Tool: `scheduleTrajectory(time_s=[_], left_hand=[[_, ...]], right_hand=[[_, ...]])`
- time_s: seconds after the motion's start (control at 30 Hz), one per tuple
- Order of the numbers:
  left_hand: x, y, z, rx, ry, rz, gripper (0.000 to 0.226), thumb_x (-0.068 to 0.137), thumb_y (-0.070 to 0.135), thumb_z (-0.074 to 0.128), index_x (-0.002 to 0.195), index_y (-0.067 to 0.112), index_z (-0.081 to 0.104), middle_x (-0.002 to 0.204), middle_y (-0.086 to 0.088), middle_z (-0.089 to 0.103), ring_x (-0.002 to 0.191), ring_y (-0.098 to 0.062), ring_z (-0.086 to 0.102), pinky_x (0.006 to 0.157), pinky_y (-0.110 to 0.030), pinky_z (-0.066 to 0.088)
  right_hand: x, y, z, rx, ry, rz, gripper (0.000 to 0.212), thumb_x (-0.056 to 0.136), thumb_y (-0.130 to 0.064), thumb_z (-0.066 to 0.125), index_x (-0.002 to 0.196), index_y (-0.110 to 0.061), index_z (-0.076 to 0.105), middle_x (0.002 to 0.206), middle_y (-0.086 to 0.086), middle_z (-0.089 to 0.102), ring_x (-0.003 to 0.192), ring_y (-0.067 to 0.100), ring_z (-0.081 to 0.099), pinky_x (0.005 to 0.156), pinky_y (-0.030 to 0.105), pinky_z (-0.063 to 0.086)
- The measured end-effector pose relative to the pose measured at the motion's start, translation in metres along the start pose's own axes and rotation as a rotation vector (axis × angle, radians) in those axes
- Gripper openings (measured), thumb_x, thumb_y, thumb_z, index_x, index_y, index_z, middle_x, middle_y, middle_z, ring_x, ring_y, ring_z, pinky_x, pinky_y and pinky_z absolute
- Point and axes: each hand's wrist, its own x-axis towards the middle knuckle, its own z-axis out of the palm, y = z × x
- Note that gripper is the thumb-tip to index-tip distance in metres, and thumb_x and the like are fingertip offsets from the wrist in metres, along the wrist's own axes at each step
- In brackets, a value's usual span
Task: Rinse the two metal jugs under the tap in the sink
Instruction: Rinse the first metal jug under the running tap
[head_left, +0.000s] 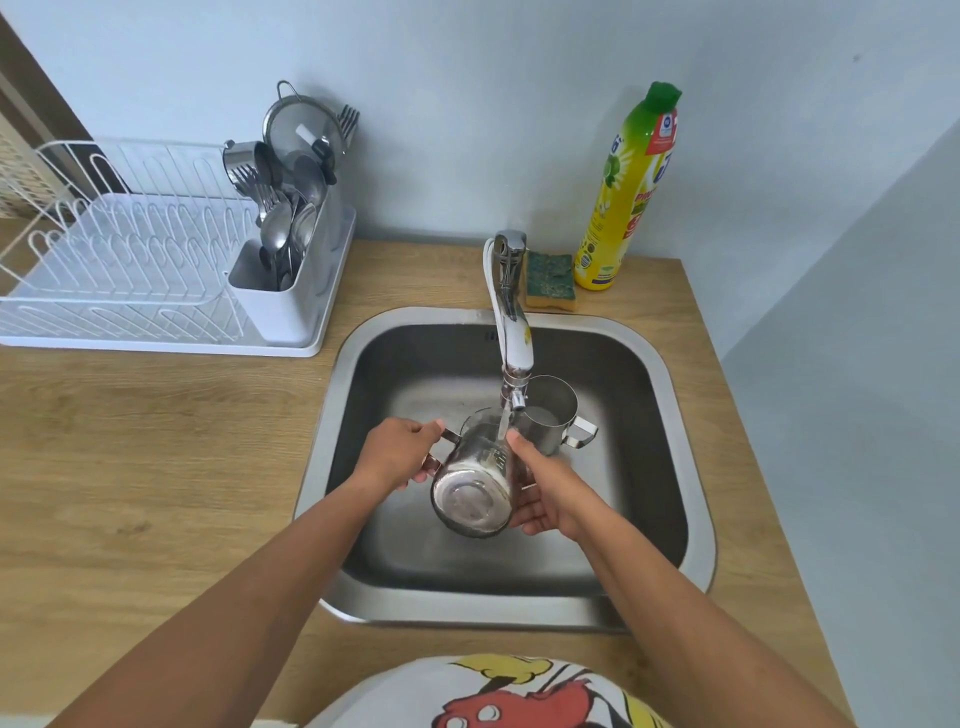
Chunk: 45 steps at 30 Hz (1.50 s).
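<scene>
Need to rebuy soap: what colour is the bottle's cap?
Green cap, seen from the head view.

A pale blue-grey wall (467, 104) backs a wood-grain counter (156, 441) in soft, even light. A white wire dish rack (119, 270) stands on the counter at ten o'clock from the steel sink (415, 316), its caddy (280, 306) packed with spoons and forks, a strainer (304, 124) propped behind them. At one o'clock, a green-and-yellow sponge (550, 280) lies just beside a yellow bottle (623, 197) with a green cap. A second wall (857, 364) closes the corner at three o'clock.
</scene>
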Motion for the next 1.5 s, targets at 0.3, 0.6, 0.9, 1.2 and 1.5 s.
scheduleTrajectory(time_s=[0.3, 0.6, 0.9, 1.2, 1.5], left_hand=[[-0.004, 0.001, -0.004, -0.001, -0.097, -0.002, 0.022, 0.095, 0.042, 0.053, 0.104, 0.026, 0.066, 0.071, 0.000, 0.077, 0.052, -0.014, 0.067, 0.048, -0.022, 0.046], [-0.025, 0.004, -0.006, -0.336, -0.283, -0.054, 0.045, 0.098, 0.049, 0.048, 0.108, 0.011, 0.070, 0.100, -0.019, 0.073, 0.083, -0.035, 0.075, 0.059, -0.036, 0.062], [-0.024, 0.013, 0.013, -0.477, -0.471, 0.008, 0.017, 0.101, 0.023, 0.052, 0.107, 0.010, 0.062, 0.116, -0.018, 0.071, 0.103, -0.034, 0.071, 0.081, -0.042, 0.061], [-0.021, 0.017, 0.009, -0.520, -0.348, 0.116, 0.003, 0.093, 0.009, 0.064, 0.096, 0.007, 0.064, 0.112, -0.018, 0.070, 0.110, -0.032, 0.068, 0.080, -0.034, 0.062], [-0.026, 0.018, -0.008, -0.390, -0.185, 0.232, 0.004, 0.087, 0.006, 0.071, 0.086, 0.007, 0.067, 0.116, 0.010, 0.071, 0.100, -0.016, 0.068, 0.081, -0.030, 0.058]], right_hand=[[-0.008, -0.003, 0.000, -0.067, 0.036, -0.117, 0.050, 0.083, -0.064, 0.061, 0.104, -0.019, 0.063, 0.087, 0.004, 0.071, 0.069, 0.022, 0.071, 0.061, 0.041, 0.060], [-0.035, -0.015, -0.008, -0.435, 0.372, -0.367, 0.077, 0.061, -0.070, 0.074, 0.125, -0.036, 0.048, 0.112, -0.015, 0.065, 0.109, 0.015, 0.063, 0.094, 0.039, 0.052], [-0.058, -0.020, -0.026, -0.697, 0.513, -0.598, 0.088, 0.062, -0.057, 0.080, 0.138, -0.041, 0.037, 0.122, -0.012, 0.056, 0.114, 0.011, 0.049, 0.083, 0.027, 0.045], [-0.046, -0.017, -0.032, -0.618, 0.471, -0.744, 0.090, 0.066, -0.031, 0.089, 0.140, -0.038, 0.038, 0.140, -0.012, 0.048, 0.127, 0.007, 0.042, 0.102, 0.025, 0.041], [-0.022, -0.019, -0.018, -0.409, 0.372, -0.753, 0.081, 0.070, -0.015, 0.086, 0.131, -0.041, 0.039, 0.127, -0.019, 0.052, 0.115, 0.001, 0.053, 0.100, 0.028, 0.048]])
